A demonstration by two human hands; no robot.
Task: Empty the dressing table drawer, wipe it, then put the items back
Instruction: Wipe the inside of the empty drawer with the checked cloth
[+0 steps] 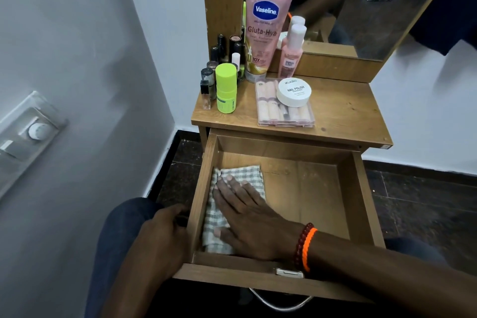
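Two hands share the work: the right hand presses flat, fingers straight, on the checked cloth at the left of the drawer, while the left hand curls its grip over the drawer's left wall. Wiping well probably means sweeping into the corners with even pressure. On the surface, a pink tube reads "Vaseline Gluta-Hya"; a white jar reads "NAIL POLISH".

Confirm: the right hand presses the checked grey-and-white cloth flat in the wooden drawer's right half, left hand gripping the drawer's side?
Not quite. In the head view the right hand presses the checked grey-and-white cloth in the wooden drawer's left half. The left hand does grip the drawer's side.
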